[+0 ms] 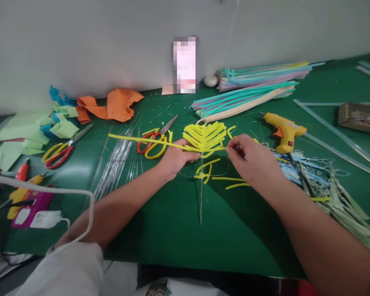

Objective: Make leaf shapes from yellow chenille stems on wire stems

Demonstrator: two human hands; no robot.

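Observation:
A yellow leaf-shaped piece [205, 136] made of looped pipe cleaners sits on a thin wire stem [201, 197] over the green table [172, 222]. My left hand [176, 158] is closed on the base of the leaf and on a long yellow pipe cleaner [135, 139] that runs off to the left. My right hand [249, 156] pinches the same yellow strand at the leaf's right side. Short yellow pipe-cleaner offcuts [231, 181] lie on the table just under my hands.
Red-and-yellow scissors [154, 142] and a second pair [63, 150] lie to the left, beside a bundle of thin wires [117, 164]. A yellow glue gun [285, 131] lies right. Pastel pipe-cleaner bundles [249, 90] and paper scraps [111, 102] line the wall. A white cable [49, 191] crosses at left.

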